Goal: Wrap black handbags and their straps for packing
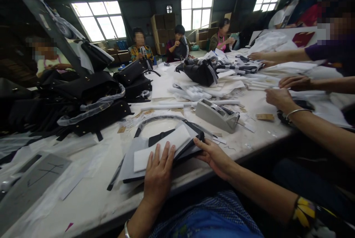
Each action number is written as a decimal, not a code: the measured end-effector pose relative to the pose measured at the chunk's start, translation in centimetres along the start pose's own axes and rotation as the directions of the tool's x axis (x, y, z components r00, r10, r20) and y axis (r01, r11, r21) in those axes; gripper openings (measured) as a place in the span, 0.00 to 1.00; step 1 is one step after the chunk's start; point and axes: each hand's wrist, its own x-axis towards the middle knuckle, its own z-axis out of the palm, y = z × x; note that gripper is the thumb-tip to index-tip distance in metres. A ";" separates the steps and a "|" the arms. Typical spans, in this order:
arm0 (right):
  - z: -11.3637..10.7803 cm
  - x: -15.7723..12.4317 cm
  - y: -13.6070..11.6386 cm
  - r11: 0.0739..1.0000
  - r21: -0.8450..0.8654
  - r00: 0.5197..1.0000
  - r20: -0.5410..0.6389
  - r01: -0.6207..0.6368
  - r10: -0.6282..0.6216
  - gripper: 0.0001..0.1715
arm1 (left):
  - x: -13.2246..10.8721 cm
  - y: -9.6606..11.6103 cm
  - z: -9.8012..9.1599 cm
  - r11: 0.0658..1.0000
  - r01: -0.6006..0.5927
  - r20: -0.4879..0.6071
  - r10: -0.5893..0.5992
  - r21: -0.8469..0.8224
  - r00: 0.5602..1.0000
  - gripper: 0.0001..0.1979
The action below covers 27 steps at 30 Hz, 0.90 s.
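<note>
In front of me on the table lies a black handbag point(191, 150), partly covered by thin pale wrapping sheet. Its rounded handle point(158, 118) arches out on the far side. My left hand point(161, 167) lies flat with fingers stretched on a folded white foam sheet point(163, 149) on top of the bag. At the bag's right corner, my right hand point(215, 156) grips the edge, thumb above and the other fingers partly hidden beneath. A dark strap point(115, 173) sticks out at the bag's left side.
A grey tape dispenser point(215, 116) stands just beyond the bag; another grey dispenser point(36, 179) is at the near left. Black bags point(91, 86) are heaped at the left. White paper rolls point(191, 92) lie mid-table. A co-worker's hands point(283, 97) are busy at the right.
</note>
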 end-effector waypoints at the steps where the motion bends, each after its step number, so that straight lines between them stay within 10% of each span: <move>1: 0.3 0.2 -0.1 1.000 -0.004 1.000 -0.014 -0.004 0.004 0.23 | 0.1 0.0 -0.1 1.000 0.000 -0.002 0.000 -0.013 1.000 0.35; 10: 1.7 2.1 -3.1 0.974 -0.204 0.985 0.155 0.103 -0.071 0.27 | 1.1 -2.0 -0.1 0.997 0.033 -0.138 -0.042 -0.063 0.990 0.43; 12: 0.2 3.3 -4.2 0.835 -0.484 0.955 0.256 0.262 -0.151 0.27 | 1.5 -2.9 -0.5 0.993 0.073 -0.153 -0.087 -0.091 0.984 0.42; 16: -4.1 6.7 -4.8 0.276 -0.849 0.851 0.313 0.450 -0.422 0.24 | 1.9 -4.2 -1.4 0.977 0.172 -0.154 -0.190 -0.127 0.970 0.41; 27: -6.1 13.4 -1.0 -0.146 -0.941 0.863 0.338 0.305 -0.376 0.16 | 3.1 -4.3 -1.1 0.929 0.298 -0.185 -0.340 -0.218 0.922 0.43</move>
